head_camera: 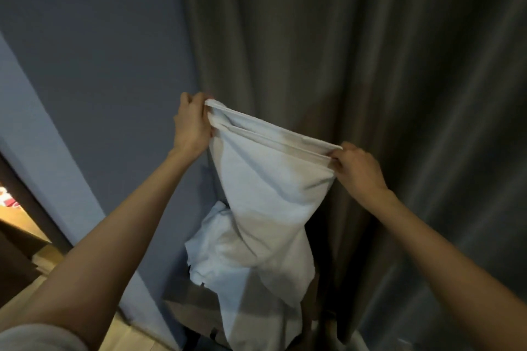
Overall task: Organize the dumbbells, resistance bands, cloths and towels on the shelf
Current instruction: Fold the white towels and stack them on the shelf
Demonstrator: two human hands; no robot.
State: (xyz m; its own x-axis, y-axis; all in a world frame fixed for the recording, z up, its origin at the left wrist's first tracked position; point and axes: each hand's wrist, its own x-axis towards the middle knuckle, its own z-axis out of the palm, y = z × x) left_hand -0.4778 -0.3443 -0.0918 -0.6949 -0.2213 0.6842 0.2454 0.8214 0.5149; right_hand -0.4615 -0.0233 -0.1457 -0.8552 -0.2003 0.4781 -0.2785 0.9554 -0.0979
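Note:
A white towel (265,188) hangs in the air in front of me, doubled over along its top edge. My left hand (191,122) pinches its upper left corner. My right hand (356,169) pinches the upper right corner, a little lower. The towel's lower part drapes down over the shelf (188,308) below. Another crumpled white cloth (211,251) lies on the shelf behind the hanging towel. No dumbbells or resistance bands show in the view.
A dark grey curtain (370,51) fills the right and centre behind the towel. A blue-grey wall (99,51) stands to the left. A doorway with a lit wooden floor (17,219) shows at the far left.

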